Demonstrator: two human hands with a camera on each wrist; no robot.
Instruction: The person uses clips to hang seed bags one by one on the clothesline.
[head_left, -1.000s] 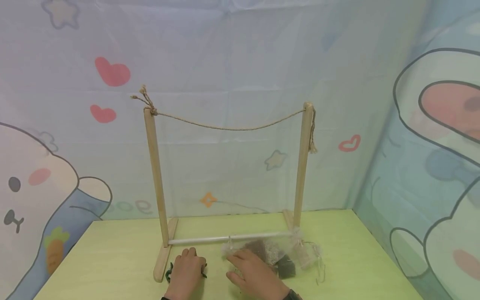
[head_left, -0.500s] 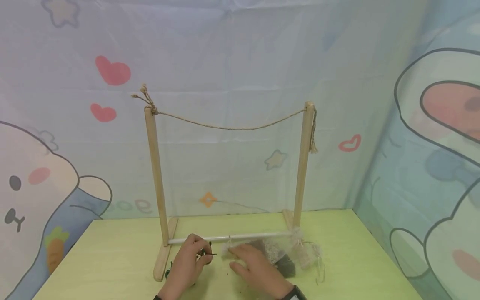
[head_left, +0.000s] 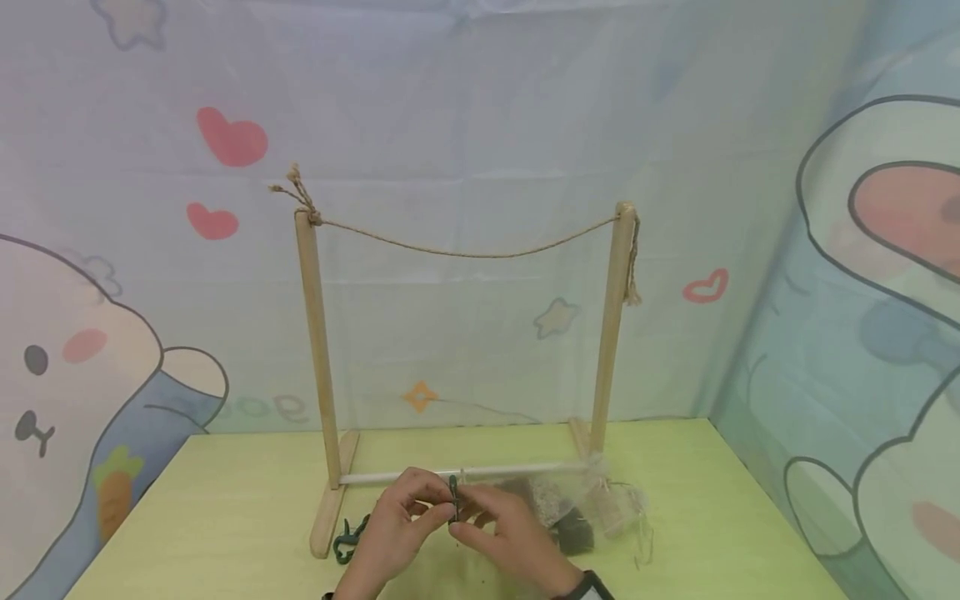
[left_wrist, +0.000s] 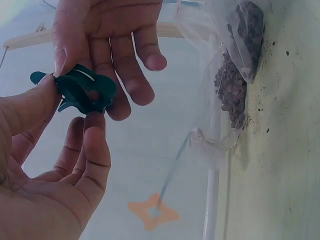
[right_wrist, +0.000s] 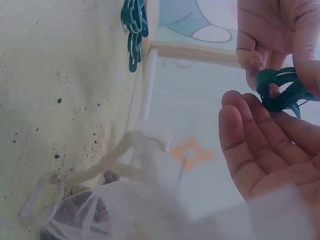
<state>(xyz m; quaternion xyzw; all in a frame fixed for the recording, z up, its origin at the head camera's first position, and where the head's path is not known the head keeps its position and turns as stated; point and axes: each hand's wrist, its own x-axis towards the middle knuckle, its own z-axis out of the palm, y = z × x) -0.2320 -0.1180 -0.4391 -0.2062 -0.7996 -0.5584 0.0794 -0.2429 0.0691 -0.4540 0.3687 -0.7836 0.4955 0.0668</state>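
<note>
Pinching green clip [head_left: 453, 497] by thumb and fingers of left hand [head_left: 397, 525]; clip lies at 2 o'clock from that hand, 10 o'clock from right hand [head_left: 508, 532]; long axis near 12-to-6, head view; neither hand nearer, right touching too; whether pinching, can't tell.

head: forward-down, farther | wrists: close, sideways | shared: green clip [left_wrist: 74, 91]

A dark-green clip [left_wrist: 80, 87] with smooth, curved prongs around a rounded hollow is held above the pale yellow-green counter [head_left: 225, 517], edge-on and nearly upright from the head camera, pinched between thumb and fingers of the left hand [head_left: 401, 525] and touched by the right hand [head_left: 510, 529].
</note>
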